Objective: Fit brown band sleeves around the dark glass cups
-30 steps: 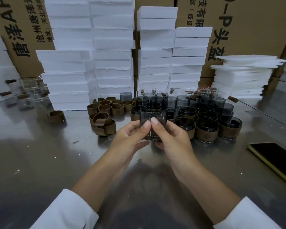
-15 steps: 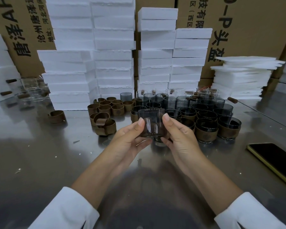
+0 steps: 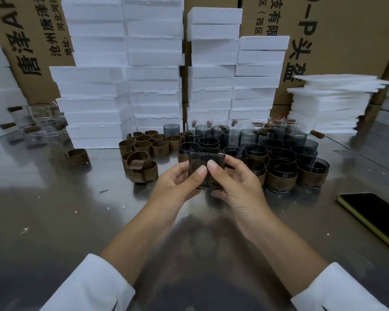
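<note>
Steel table point(image 3: 54, 221), foam boxes point(image 3: 153, 86) stacked at 12 o'clock. At centre, the left hand point(image 3: 175, 187) and right hand point(image 3: 238, 182) grip one dark cup point(image 3: 206, 160) just above the table, thumbs meeting on its near wall and fingers curled behind. Whether a band is on it I cannot tell. Loose bands point(image 3: 144, 147) lie at 10 o'clock and banded cups point(image 3: 281, 176) at 2 o'clock, seemingly empty. Smooth glass could slip from the fingertips and strike those neighbours.

A: Where is the shiny steel bench point(image 3: 54, 221) open?
B: Near side and left. Packed dark glass cups point(image 3: 279, 153), loose brown band sleeves point(image 3: 160, 148) and stacked white foam blocks point(image 3: 153, 86) wall the far side; a black phone point(image 3: 373, 212) lies right.
</note>
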Demonstrator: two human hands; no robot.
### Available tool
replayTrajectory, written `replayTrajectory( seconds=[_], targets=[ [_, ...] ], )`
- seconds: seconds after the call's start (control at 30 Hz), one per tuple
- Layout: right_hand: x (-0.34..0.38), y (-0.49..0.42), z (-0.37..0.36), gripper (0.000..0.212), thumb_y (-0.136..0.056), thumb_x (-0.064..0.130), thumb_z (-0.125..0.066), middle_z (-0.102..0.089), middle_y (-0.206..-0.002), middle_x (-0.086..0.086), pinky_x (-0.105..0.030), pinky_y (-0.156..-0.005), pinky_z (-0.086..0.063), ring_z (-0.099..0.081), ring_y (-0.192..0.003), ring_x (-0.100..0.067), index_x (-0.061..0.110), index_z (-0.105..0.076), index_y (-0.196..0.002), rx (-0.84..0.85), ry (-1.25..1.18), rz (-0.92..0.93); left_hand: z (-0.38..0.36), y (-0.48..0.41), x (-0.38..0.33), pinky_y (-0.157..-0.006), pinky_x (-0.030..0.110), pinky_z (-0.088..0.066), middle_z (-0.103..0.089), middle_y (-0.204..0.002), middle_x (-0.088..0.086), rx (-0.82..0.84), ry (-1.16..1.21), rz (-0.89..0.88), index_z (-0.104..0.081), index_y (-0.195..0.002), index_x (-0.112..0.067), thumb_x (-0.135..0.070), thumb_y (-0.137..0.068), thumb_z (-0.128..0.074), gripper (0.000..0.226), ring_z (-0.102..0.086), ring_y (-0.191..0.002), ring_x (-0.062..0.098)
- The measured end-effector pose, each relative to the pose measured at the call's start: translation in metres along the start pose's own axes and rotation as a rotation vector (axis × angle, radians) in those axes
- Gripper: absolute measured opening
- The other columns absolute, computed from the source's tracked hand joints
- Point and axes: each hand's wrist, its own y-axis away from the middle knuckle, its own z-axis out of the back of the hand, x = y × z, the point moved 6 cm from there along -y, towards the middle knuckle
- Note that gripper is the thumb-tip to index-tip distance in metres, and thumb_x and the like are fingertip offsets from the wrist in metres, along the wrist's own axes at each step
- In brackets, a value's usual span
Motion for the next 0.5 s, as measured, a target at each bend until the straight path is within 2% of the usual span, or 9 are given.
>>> replayTrajectory(
  seconds=[0.1, 0.2, 0.27, 0.37, 0.5],
  targets=[
    [0.0003, -0.0026, 0.0025, 0.063, -0.056, 0.043, -0.073, -0.074, -0.099, 0.001, -0.026, -0.079, -0.053, -0.07, -0.092, -0.01, 0.023, -0.065, -0.115, 0.027, 0.007, -0.016, 0.0011, -0.0018, 0.0009, -0.075, 0.021, -0.056, -0.075, -0.097, 0.004, 0.025, 0.079, 0.037, -0.074, -0.096, -0.018, -0.052, -0.063, -0.066, 0.047, -0.07, -0.089, 0.012],
    [0.0008, -0.0035, 0.0031, 0.057, -0.06, 0.044, -0.07, -0.074, -0.106, 0.002, -0.022, -0.075, -0.049, -0.068, -0.095, -0.009, 0.026, -0.067, -0.115, 0.055, 0.012, -0.03, -0.0001, -0.0026, 0.0006, -0.075, 0.023, -0.057, -0.075, -0.098, 0.005, 0.056, 0.124, 0.064, -0.078, -0.087, -0.026, -0.053, -0.067, -0.062, 0.037, -0.071, -0.09, 0.015],
    [0.001, -0.0034, 0.0033, 0.056, -0.061, 0.046, -0.068, -0.073, -0.108, 0.0, -0.022, -0.073, -0.048, -0.068, -0.096, -0.011, 0.028, -0.068, -0.115, 0.059, 0.017, -0.025, -0.0007, -0.0028, 0.0007, -0.074, 0.023, -0.057, -0.074, -0.101, 0.005, 0.065, 0.132, 0.054, -0.077, -0.092, -0.03, -0.056, -0.067, -0.062, 0.039, -0.071, -0.094, 0.017],
    [0.0005, -0.0028, 0.0019, 0.058, -0.067, 0.05, -0.066, -0.074, -0.105, 0.005, -0.026, -0.078, -0.051, -0.069, -0.1, -0.011, 0.034, -0.062, -0.123, 0.076, 0.06, -0.004, -0.0026, -0.0028, -0.0022, -0.07, 0.022, -0.055, -0.073, -0.108, 0.001, 0.076, 0.1, 0.001, -0.064, -0.112, -0.043, -0.062, -0.065, -0.063, 0.051, -0.071, -0.095, 0.021],
    [-0.0031, -0.0042, 0.0009, 0.035, -0.091, 0.045, -0.054, -0.072, -0.11, 0.004, -0.039, -0.093, -0.054, -0.068, -0.104, -0.013, 0.035, -0.061, -0.124, 0.078, 0.13, -0.022, -0.0052, -0.0013, -0.0074, -0.07, 0.021, -0.055, -0.074, -0.105, -0.002, 0.115, -0.028, -0.042, -0.059, -0.109, -0.057, -0.081, -0.06, -0.059, 0.054, -0.072, -0.09, 0.02]
  ],
)
